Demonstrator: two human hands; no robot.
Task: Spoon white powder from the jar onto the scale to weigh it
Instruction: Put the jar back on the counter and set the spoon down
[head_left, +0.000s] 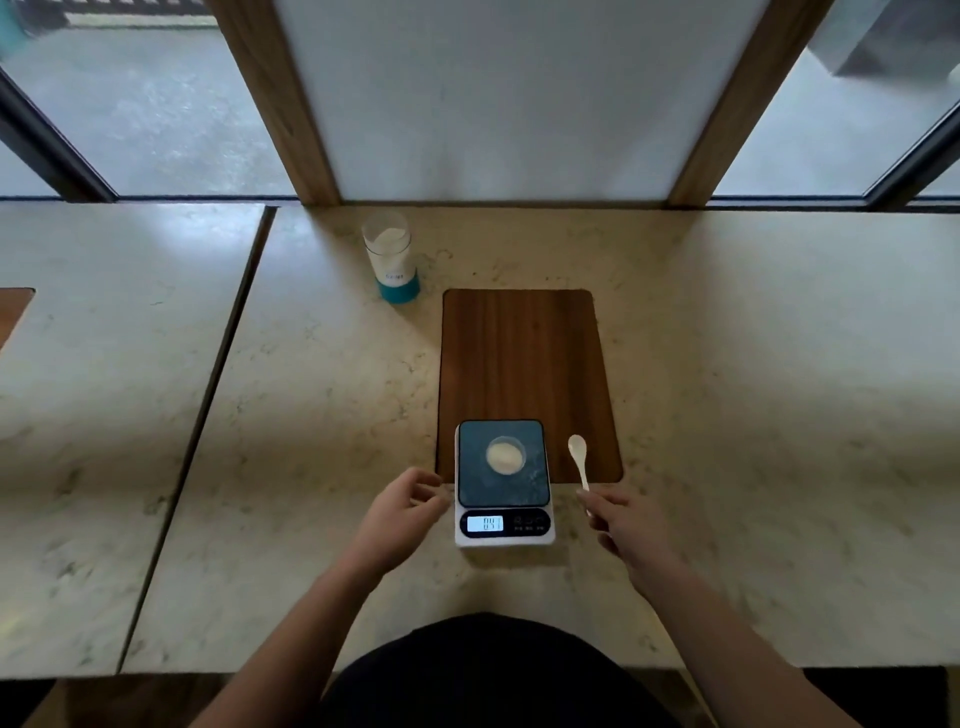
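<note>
A small digital scale (503, 535) with a dark weighing plate sits in front of me, its display lit. On the plate stands a small clear dish (505, 455) holding white powder. An open clear jar (392, 257) with a teal base and white powder inside stands far back to the left. My right hand (631, 525) pinches the handle end of a white spoon (578, 457), whose empty bowl points away over the board, right of the scale. Beside the scale's left edge my left hand (402, 512) hovers, fingers loosely curled and holding nothing.
A brown wooden board (522, 358) lies under the scale's far end on the marble counter (753, 389). A seam (208, 405) splits the counter on the left. A white panel in a wooden frame (291, 104) rises behind, with windows on either side.
</note>
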